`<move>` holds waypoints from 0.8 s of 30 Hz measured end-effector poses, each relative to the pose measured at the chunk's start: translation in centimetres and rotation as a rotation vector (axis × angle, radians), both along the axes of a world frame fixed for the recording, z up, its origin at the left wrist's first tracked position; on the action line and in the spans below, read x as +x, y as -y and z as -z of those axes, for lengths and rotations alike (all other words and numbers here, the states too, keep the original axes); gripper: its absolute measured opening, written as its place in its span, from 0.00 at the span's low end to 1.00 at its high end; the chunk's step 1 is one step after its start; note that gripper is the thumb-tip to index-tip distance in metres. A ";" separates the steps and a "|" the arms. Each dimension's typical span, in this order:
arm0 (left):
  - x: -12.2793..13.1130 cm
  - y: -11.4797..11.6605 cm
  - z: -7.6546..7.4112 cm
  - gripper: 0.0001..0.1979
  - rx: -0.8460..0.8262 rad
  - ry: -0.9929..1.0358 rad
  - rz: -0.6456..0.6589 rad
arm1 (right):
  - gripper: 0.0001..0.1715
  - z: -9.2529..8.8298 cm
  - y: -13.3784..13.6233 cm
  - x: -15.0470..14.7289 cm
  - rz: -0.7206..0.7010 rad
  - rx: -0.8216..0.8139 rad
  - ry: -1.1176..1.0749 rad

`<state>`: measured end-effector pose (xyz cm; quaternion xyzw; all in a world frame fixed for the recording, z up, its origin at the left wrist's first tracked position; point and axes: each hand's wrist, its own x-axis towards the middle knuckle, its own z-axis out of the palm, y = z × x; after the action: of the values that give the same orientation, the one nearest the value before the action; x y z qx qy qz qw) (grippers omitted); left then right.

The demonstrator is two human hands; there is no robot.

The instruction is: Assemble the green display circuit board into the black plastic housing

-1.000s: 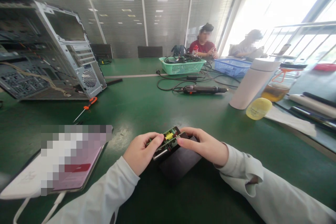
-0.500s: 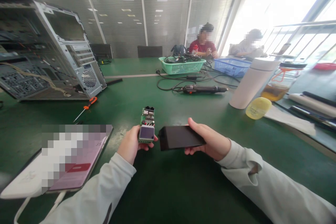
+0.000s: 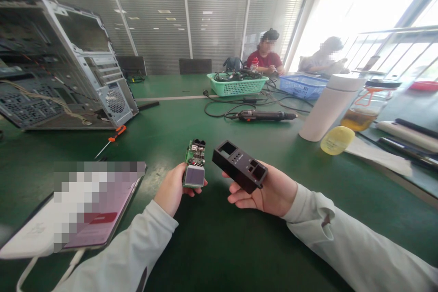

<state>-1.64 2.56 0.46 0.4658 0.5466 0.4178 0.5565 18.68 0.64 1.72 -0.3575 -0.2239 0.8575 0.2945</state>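
Observation:
My left hand [image 3: 174, 188] is closed around the lower part of a green circuit board [image 3: 195, 163], which carries a small grey screen at its near end and black connectors at its far end. To its right, a black plastic housing [image 3: 240, 165] lies across the fingers and palm of my right hand [image 3: 262, 191]. The housing's face is turned up, showing a rectangular window, a row of small holes and square button cut-outs. A narrow gap separates board and housing. My right thumb is mostly hidden behind the housing.
On the left stand an opened computer case [image 3: 68, 64], an orange screwdriver [image 3: 111, 140] and a phone [image 3: 102, 219] with a white cable. Farther back are a black electric screwdriver [image 3: 265, 116], a green basket [image 3: 236, 86] of cables and a blue basket [image 3: 303, 86]. A white bottle [image 3: 325, 109] stands right.
My right hand has turned the housing over, so its face with the cut-outs shows instead of the plain side. My left hand has shifted slightly right with the circuit board.

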 end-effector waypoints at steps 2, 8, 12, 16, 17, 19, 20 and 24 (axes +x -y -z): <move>-0.1 0.0 0.1 0.16 0.001 0.000 0.006 | 0.36 -0.1 0.0 -0.1 0.021 -0.001 0.027; -0.1 -0.2 0.1 0.16 0.000 0.002 0.021 | 0.26 0.3 0.1 -0.5 0.152 0.183 0.150; 0.0 0.0 -0.1 0.16 -0.018 0.023 0.020 | 0.30 0.7 0.1 0.2 0.245 0.546 0.367; 0.1 0.2 -0.3 0.17 -0.020 0.039 0.014 | 0.29 0.9 0.8 1.8 0.352 1.016 0.870; 0.1 0.2 -0.4 0.18 -0.023 0.041 0.011 | 0.27 1.0 1.2 2.5 0.392 1.112 1.048; 0.0 0.1 -0.3 0.17 -0.029 0.039 0.010 | 0.27 1.0 2.1 4.7 0.446 1.196 1.402; 0.0 0.0 -0.2 0.17 -0.028 0.036 0.014 | 0.29 1.1 2.5 6.2 0.455 1.177 1.557; -0.2 -0.4 0.6 0.16 0.019 0.020 0.051 | 0.36 2.5 4.8 15.8 0.357 0.887 2.006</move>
<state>-1.89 2.93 -0.12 0.4808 0.5249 0.4132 0.5679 34.45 -4.16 -0.74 -0.7794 -0.5928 -0.0312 0.2006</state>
